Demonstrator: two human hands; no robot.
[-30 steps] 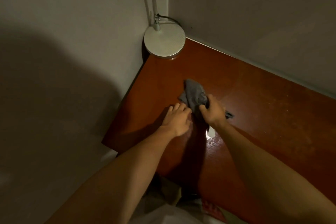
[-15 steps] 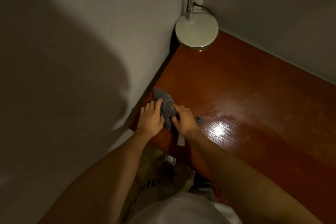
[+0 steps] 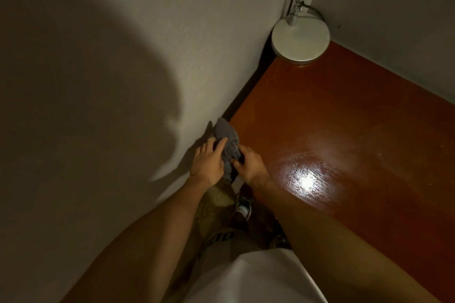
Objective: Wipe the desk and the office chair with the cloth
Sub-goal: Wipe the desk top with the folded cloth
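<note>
Reddish desk [image 3: 344, 130] against dim walls [image 3: 110, 32], grey cloth [image 3: 227, 139] bunched at its left edge in mid-frame, pressed under straight fingers of the left hand [image 3: 208, 163], pinched by the curled right hand [image 3: 250, 166], lamp base [image 3: 300, 39] seen upper right.

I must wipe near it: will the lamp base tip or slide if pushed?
The lamp base looks wide, flat, so probably hard to tip. On the glossy desk it may slide, though the corner walls likely stop it.
</note>
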